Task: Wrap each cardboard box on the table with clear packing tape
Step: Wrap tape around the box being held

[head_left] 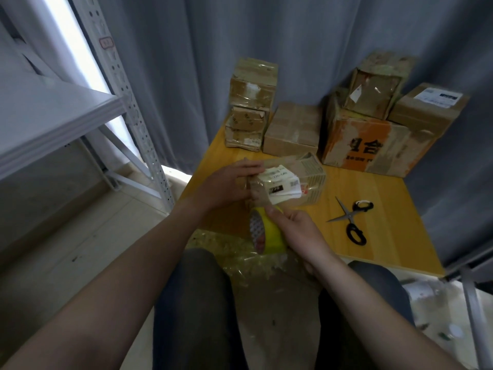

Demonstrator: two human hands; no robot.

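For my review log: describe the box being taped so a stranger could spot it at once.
Start at the yellow table; boxes line its far edge. One small box sits alone nearer the person, held by the left hand, with tape running to the yellow roll in the right hand.

We see grey-blue curtains (186, 62) behind a yellow wooden desk (386, 209), a white perforated metal shelf rack (128, 102) at left with daylight beyond, and a pale tiled floor (66, 249).
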